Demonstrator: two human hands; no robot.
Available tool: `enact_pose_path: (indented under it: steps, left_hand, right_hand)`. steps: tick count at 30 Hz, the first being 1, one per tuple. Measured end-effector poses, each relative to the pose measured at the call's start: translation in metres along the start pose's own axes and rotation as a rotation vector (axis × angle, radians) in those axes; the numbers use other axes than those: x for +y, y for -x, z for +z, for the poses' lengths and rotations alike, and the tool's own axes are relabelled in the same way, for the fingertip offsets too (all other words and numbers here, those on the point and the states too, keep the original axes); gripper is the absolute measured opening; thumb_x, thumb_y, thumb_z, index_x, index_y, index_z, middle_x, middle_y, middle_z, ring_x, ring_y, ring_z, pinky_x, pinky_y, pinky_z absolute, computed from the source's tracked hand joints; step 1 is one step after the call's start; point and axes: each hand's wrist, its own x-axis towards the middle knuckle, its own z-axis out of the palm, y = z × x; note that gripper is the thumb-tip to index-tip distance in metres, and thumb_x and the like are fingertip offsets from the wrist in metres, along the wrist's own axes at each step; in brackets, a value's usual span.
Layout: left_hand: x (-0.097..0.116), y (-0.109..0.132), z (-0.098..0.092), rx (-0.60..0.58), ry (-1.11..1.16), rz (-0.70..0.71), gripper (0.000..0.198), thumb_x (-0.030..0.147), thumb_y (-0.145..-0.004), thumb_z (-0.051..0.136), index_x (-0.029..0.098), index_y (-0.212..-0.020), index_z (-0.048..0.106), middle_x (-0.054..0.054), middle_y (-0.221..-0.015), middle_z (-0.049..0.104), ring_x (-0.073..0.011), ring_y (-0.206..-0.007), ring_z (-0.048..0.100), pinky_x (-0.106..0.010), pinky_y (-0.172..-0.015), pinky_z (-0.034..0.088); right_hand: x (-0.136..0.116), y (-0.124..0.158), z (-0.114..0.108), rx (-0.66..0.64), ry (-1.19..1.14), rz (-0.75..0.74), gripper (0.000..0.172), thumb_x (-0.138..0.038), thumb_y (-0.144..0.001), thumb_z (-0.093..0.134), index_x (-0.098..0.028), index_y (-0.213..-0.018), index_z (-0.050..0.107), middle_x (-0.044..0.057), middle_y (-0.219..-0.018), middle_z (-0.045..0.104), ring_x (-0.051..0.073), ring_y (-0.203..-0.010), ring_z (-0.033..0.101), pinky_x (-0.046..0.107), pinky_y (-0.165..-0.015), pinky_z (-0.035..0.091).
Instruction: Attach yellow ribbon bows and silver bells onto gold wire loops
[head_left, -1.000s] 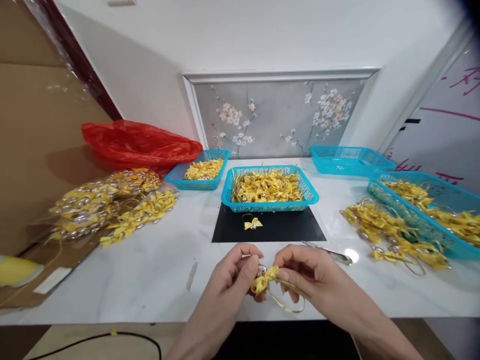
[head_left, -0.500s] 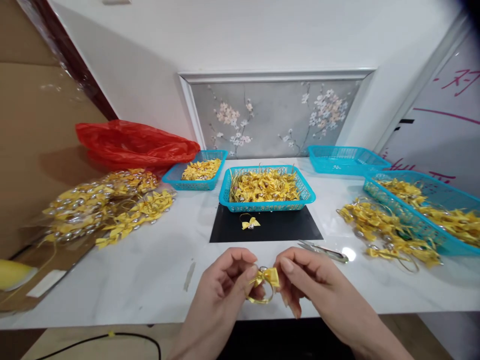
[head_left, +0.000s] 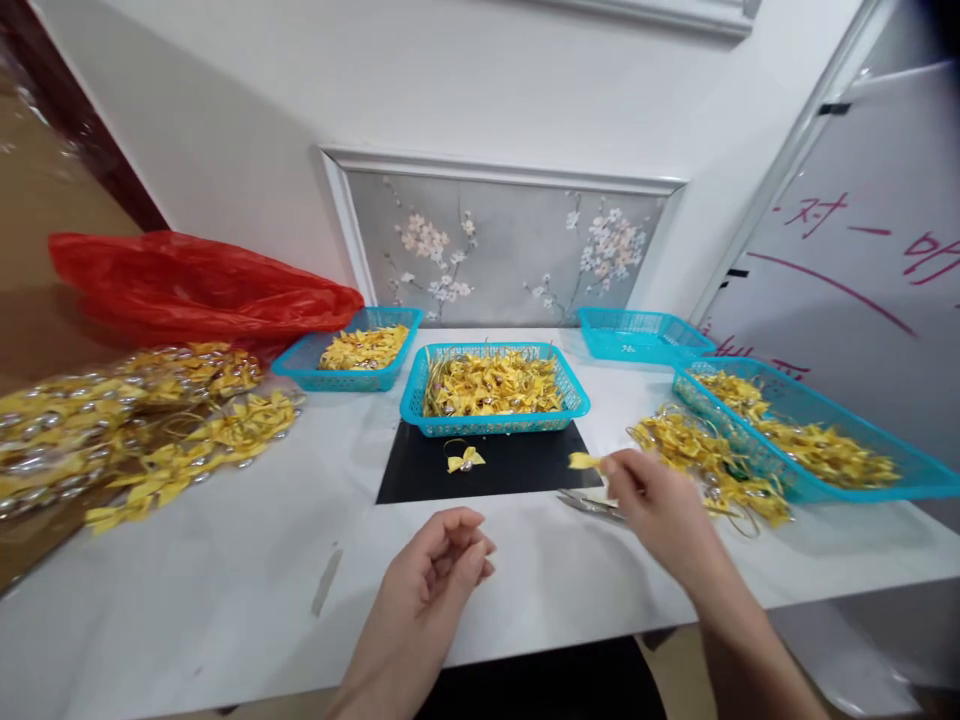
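My right hand (head_left: 656, 505) is closed on a yellow ribbon bow (head_left: 583, 461), whose end sticks out to the left of my fingers; the rest is hidden. It hovers over the right edge of the black mat (head_left: 517, 470), just above the small scissors (head_left: 589, 503). My left hand (head_left: 442, 560) is loosely curled over the white table, thumb and fingers a little apart, holding nothing visible. On the mat lies a single yellow bow (head_left: 466, 460) with a silvery bead and a cord loop. Behind it stands a blue basket (head_left: 495, 425) heaped with similar bows.
More bows lie in a pile (head_left: 686, 440) beside a long blue basket (head_left: 810, 480) at right. Another blue basket (head_left: 637, 340) stands behind. At left are a bow-filled basket (head_left: 337, 382), a red plastic bag (head_left: 202, 290) and bagged bows (head_left: 97, 400).
My right hand has moved right and forward, away from my left hand, taking the bow. My left hand has let go of it. The view has shifted to the right.
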Motion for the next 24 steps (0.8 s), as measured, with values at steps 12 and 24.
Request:
enact_pose_path:
  steps: [12, 24]
  left_hand:
    - [-0.013, -0.006, -0.010, 0.042, 0.156, -0.038, 0.016, 0.029, -0.082, 0.064, 0.018, -0.093, 0.062, -0.001, -0.080, 0.067, -0.0125, -0.065, 0.060, -0.026, -0.066, 0.050]
    - [-0.040, -0.007, -0.023, 0.014, 0.247, 0.017, 0.023, 0.040, -0.082, 0.064, 0.018, -0.088, 0.063, 0.000, -0.076, 0.064, -0.0135, -0.064, 0.059, -0.027, -0.065, 0.050]
  right_hand:
    - [-0.004, -0.009, -0.008, 0.066, 0.183, -0.165, 0.028, -0.035, -0.090, 0.046, -0.022, -0.099, 0.069, 0.010, -0.075, 0.074, 0.028, -0.063, 0.069, 0.038, -0.057, 0.051]
    - [-0.094, -0.045, 0.062, -0.250, 0.223, -0.529, 0.017, -0.026, -0.095, 0.056, -0.017, -0.107, 0.064, 0.005, -0.101, 0.068, 0.017, -0.086, 0.067, 0.036, -0.077, 0.056]
